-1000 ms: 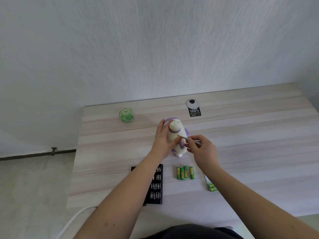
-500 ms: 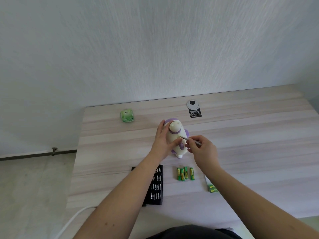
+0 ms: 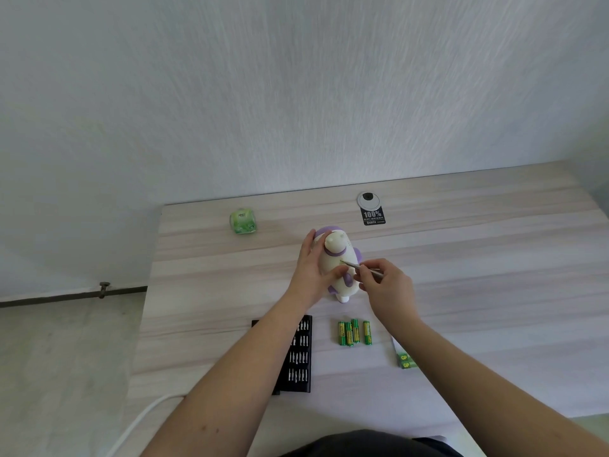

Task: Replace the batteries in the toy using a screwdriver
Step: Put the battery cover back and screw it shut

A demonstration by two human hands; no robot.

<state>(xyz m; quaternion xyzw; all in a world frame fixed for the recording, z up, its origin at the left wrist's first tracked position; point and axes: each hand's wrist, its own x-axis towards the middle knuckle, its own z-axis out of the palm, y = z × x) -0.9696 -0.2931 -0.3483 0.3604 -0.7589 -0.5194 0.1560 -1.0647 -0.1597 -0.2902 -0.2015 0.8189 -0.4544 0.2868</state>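
Observation:
A white and purple toy (image 3: 339, 258) lies on the wooden table (image 3: 478, 275) in the middle of the view. My left hand (image 3: 313, 268) grips its left side, thumb across the body. My right hand (image 3: 384, 285) pinches a thin metal screwdriver (image 3: 359, 267), and the tip touches the toy's white body just below the purple collar. Several green and yellow batteries (image 3: 354, 332) lie side by side on the table in front of the toy.
A black case of screwdriver bits (image 3: 298, 354) lies open under my left forearm. A green battery pack (image 3: 406, 359) is beside my right forearm. A green pouch (image 3: 243, 221) and a black label (image 3: 373, 216) with a round grommet (image 3: 368, 200) sit at the back.
Both hands and the toy stay in almost the same place. The screwdriver tip remains on the toy; no turn of it can be made out.

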